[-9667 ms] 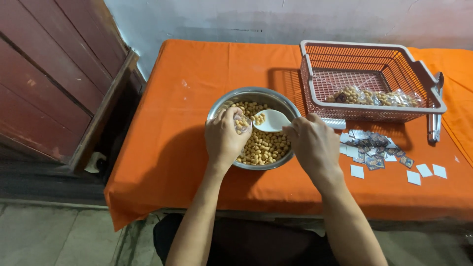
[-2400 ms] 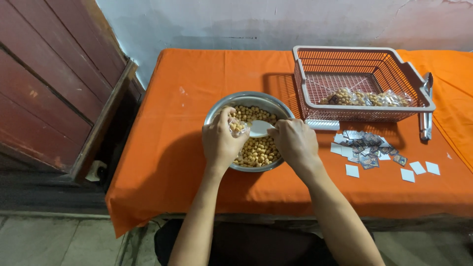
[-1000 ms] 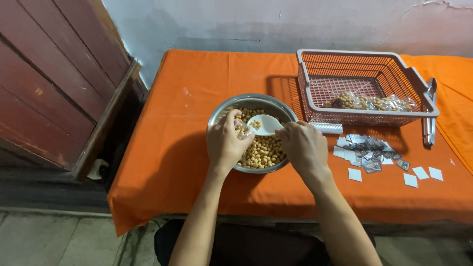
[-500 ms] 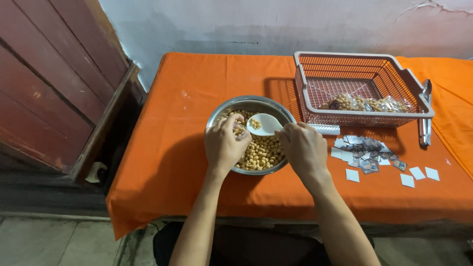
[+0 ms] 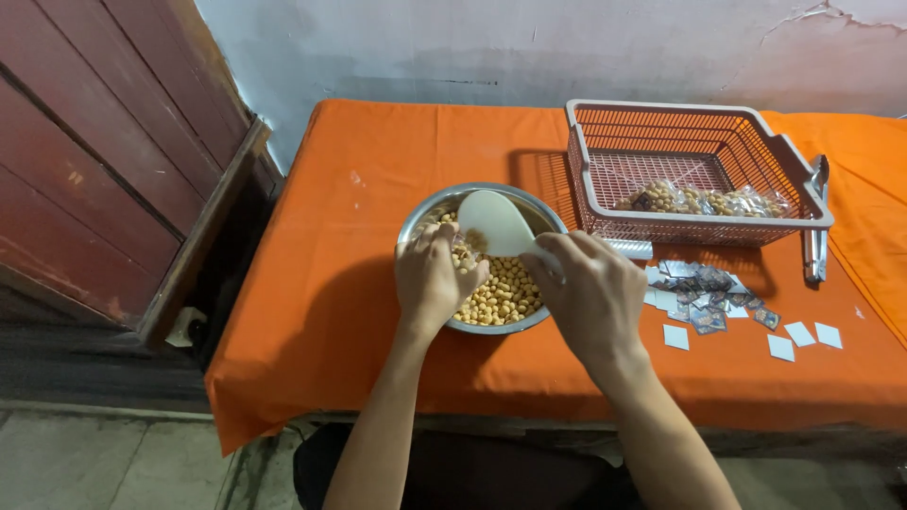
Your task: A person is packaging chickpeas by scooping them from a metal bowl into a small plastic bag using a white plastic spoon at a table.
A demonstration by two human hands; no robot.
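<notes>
Mid-frame on the orange-clothed desk [image 5: 378, 189], the right hand [image 5: 590, 297] has its grip closed around a white plastic scoop [image 5: 496, 225] over the round steel bowl [image 5: 416, 217] of pale roasted nuts [image 5: 505, 295]. The left hand [image 5: 430, 279] is curled at the rim, seemingly pinching a small clear packet, so filling looks underway; tipping the scoop calls for a steady aim.

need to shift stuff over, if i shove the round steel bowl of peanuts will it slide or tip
The round steel bowl probably slides rather than tips: it sits wide and low. Its fill of pale peanuts likely makes it heavyish, and the orange tablecloth may bunch under it.
</notes>
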